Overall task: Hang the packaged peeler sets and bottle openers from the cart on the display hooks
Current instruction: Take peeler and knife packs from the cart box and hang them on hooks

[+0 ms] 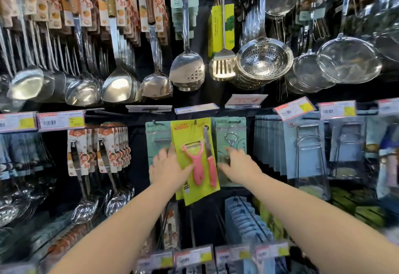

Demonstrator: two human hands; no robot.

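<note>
A yellow-green card with a pink peeler and pink-handled knife, the peeler set, hangs from a hook at the middle of the display. My left hand rests on its left edge, thumb across the card's front near the peeler handle. To the right hangs a pale green bottle opener pack. My right hand lies flat against the lower part of that pack, fingers spread. Another pale green pack hangs behind my left hand. The cart is out of sight.
Ladles, spatulas and strainers hang in the row above. Price tags line the rail. Blue-carded wire tools hang to the right, packed spoons to the left. Lower hooks hold more packs.
</note>
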